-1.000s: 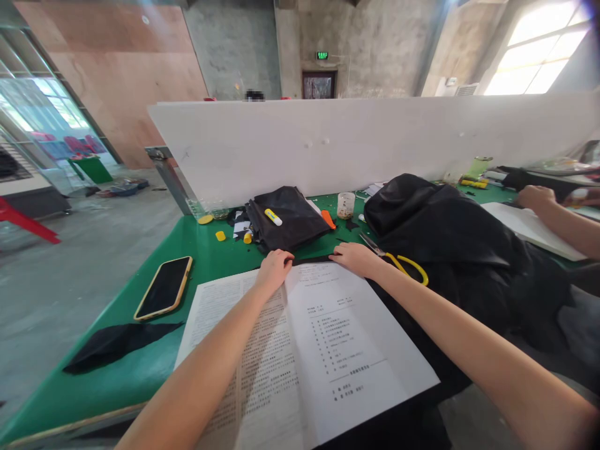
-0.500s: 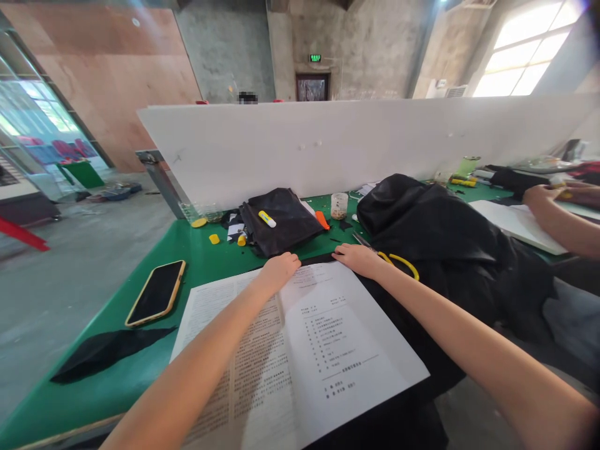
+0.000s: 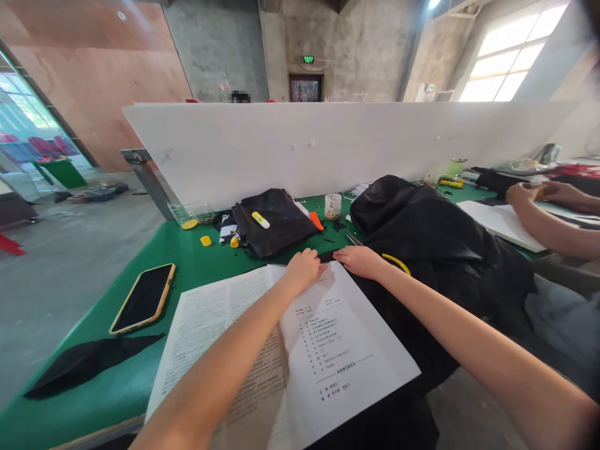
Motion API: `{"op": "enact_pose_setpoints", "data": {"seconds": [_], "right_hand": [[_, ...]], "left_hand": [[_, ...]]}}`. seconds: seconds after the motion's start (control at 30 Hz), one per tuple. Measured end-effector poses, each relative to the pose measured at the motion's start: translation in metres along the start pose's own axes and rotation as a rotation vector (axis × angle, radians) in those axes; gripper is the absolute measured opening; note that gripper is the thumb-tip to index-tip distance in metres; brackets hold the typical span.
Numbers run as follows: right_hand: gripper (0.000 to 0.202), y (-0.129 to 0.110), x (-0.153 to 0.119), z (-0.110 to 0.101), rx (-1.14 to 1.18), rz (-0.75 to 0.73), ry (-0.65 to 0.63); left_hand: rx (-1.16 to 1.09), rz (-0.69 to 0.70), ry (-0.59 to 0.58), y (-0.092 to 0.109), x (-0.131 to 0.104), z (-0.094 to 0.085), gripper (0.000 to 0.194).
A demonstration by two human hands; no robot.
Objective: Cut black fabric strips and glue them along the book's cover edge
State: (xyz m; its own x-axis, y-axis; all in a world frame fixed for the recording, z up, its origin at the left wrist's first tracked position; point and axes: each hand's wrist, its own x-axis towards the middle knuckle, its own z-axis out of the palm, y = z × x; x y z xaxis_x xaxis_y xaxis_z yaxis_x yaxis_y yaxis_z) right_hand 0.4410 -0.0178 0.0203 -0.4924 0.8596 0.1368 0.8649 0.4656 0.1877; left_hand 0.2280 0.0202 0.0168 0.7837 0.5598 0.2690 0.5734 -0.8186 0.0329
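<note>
An open book [image 3: 347,350] with printed pages lies on black cloth at the table's front edge. My left hand [image 3: 305,269] rests at the top of its right page, fingers curled and pressed together; what they hold, if anything, is hidden. Close by on the right, my right hand [image 3: 359,260] has its fingers together on the page's top edge, over the black cloth [image 3: 403,312]. Scissors with a yellow handle [image 3: 397,264] lie partly behind my right hand.
On the green table [image 3: 187,250] are a phone [image 3: 143,299], a black scrap [image 3: 89,362], a folded black cloth [image 3: 276,225] bearing a glue stick [image 3: 260,220], and a plastic cup [image 3: 332,207]. A white partition stands behind. Another person's hands [image 3: 525,194] work at the right.
My left hand has moved right along the book's top edge, nearer my right hand, which stays at the page's edge. The whole view has shifted slightly.
</note>
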Motion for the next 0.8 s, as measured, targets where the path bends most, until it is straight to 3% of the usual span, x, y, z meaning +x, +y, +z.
{"op": "enact_pose_setpoints", "data": {"seconds": [0.13, 0.27, 0.4, 0.57, 0.7, 0.8], "right_hand": [[0.038, 0.000, -0.003, -0.003, 0.077, 0.042, -0.004], [0.034, 0.002, 0.003, -0.007, 0.176, 0.124, 0.005], [0.027, 0.012, 0.018, -0.008, 0.254, 0.312, 0.041], [0.047, 0.018, 0.037, -0.001, 0.311, 0.571, 0.028], [0.061, 0.015, 0.048, 0.003, 0.353, 0.629, -0.049], [0.046, 0.013, 0.053, 0.001, 0.378, 0.599, -0.094]], "left_hand": [[-0.045, 0.001, 0.024, 0.002, -0.004, 0.007, 0.043], [-0.099, 0.032, -0.067, -0.001, -0.008, 0.017, 0.060], [-0.132, 0.000, -0.190, 0.002, -0.008, 0.018, 0.069], [-0.113, -0.029, -0.238, 0.008, -0.008, 0.012, 0.069], [-0.099, -0.027, -0.251, 0.007, -0.008, 0.011, 0.070], [-0.089, -0.024, -0.251, 0.007, -0.008, 0.012, 0.069]]}}
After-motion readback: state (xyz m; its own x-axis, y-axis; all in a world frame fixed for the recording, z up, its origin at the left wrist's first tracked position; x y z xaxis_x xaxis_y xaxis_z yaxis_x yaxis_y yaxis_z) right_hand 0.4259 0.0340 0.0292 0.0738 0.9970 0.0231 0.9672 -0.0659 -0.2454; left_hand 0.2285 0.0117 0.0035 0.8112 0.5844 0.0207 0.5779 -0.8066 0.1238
